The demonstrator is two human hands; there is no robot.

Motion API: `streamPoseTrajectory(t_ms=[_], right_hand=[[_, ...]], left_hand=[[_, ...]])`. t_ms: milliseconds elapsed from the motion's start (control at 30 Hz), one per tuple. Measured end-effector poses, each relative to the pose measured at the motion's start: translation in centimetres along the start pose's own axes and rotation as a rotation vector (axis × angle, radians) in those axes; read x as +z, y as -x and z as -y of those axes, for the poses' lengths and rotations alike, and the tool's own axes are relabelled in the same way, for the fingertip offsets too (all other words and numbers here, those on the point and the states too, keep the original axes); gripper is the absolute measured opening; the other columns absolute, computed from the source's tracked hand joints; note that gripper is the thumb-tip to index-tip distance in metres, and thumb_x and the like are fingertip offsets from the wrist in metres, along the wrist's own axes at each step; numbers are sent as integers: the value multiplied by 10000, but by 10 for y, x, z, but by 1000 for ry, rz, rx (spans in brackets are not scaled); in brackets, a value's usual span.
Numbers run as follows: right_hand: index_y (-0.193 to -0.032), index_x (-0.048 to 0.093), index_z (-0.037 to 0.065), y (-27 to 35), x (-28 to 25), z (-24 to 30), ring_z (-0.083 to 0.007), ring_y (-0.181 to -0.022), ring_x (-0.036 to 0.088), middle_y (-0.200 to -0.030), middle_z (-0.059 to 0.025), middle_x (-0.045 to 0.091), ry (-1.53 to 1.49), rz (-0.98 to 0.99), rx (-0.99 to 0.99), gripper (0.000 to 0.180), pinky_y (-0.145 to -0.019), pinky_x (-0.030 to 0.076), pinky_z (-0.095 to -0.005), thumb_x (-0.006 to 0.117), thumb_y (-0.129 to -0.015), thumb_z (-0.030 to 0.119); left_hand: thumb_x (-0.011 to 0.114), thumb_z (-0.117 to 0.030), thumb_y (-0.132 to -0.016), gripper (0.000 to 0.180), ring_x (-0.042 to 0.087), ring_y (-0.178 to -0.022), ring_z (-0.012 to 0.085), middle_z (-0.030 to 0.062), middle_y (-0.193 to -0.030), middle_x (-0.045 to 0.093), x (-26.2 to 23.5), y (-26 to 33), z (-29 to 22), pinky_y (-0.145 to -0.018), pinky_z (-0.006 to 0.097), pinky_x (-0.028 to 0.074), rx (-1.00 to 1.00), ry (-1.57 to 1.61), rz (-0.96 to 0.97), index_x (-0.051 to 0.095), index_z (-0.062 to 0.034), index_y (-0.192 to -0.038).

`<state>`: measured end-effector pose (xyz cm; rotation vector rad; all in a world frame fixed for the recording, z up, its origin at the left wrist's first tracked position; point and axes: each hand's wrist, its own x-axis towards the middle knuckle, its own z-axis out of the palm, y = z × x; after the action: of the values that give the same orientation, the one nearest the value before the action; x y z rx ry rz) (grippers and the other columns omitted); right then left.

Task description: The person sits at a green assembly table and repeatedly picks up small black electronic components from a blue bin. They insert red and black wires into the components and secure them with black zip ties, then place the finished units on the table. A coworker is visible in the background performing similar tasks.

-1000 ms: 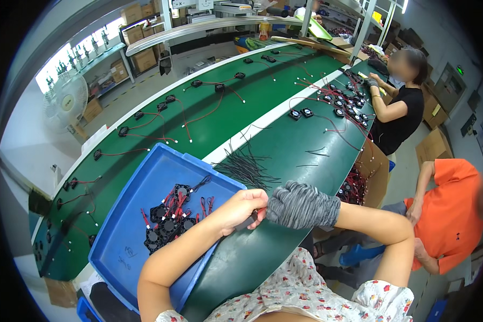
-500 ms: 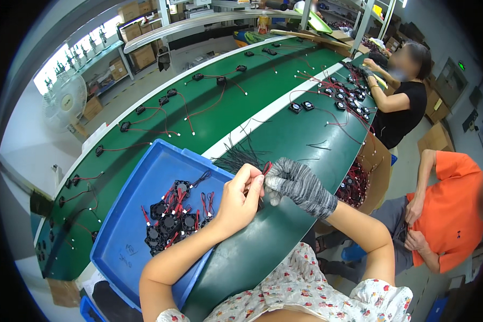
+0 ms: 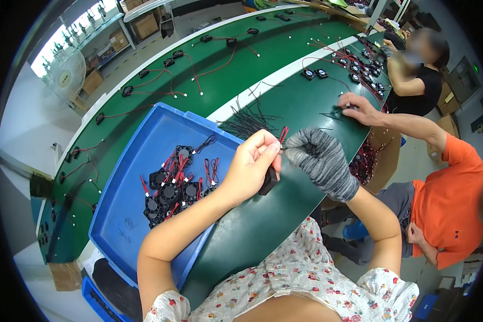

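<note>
Head view: our bare left hand (image 3: 252,166) grips a black fan (image 3: 269,183) and its bundled red lead (image 3: 284,133) above the green tabletop (image 3: 241,239), near the blue tray (image 3: 118,220). Our gloved right hand (image 3: 323,162) curls its fingers at the lead; we cannot tell whether they pinch it.

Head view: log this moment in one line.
left hand: holding black fan; right hand: gloved, beside red wire bundle; blue tray: fans inside; co-worker's hand: over green worktop

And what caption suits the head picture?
Bare left hand holding small black square fan beside grey-gloved right hand.
</note>
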<state>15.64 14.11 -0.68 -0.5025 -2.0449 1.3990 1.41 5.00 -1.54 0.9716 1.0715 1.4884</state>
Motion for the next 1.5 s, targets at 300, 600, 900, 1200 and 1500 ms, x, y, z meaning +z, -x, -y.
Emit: streamPoseTrajectory(t_ms=[300, 600, 900, 1200, 1500], right_hand=[[-1005, 539, 35, -5, -11, 8, -79, -719, 505, -810, -19, 557, 91, 83, -103, 252, -638, 440, -227, 619, -767, 49], [-942, 571, 19, -15, -27, 13, -61, -670, 502, -737, -18, 570, -57, 367, 37, 149, -613, 437, -223, 572, -808, 83], [-863, 569, 25, -9, -25, 7, -67, -588, 494, -672, -17, 559, -113, 350, 119, 108, -533, 413, -211, 569, -807, 118], [-859, 577, 37, -12, -6, 1, -101, -625, 505, -672, -26, 559, 9, 359, -134, 117, -585, 434, -255, 578, -766, 108], [-969, 570, 73, -103, -134, -142, -313, -922, 528, -952, -152, 565, 1147, -220, -79, 286, -830, 421, -389, 539, -731, 228]], left_hand=[[461, -197, -886, 148, 397, -430, 96, 9, -572, 439, -9, 1, -12, -419, 224, 339, -368, 274, 212, 457, -68, -813], [452, -203, -892, 169, 437, -441, 97, 0, -561, 475, -6, 4, -19, -441, 227, 368, -427, 253, 301, 483, -56, -813], [443, -217, -901, 248, 451, -486, 41, -11, -548, 504, 8, 11, -22, -462, 192, 365, -208, -347, 198, 557, -16, -809], [446, -180, -898, 236, 468, -456, 49, 2, -516, 508, -3, 28, -34, -430, 190, 367, -220, -575, 140, 542, -17, -757], [575, -88, -782, 118, 577, -574, 291, 171, -666, 581, -57, 84, -68, -533, 333, 442, 94, -1352, -362, 584, 30, -788]])
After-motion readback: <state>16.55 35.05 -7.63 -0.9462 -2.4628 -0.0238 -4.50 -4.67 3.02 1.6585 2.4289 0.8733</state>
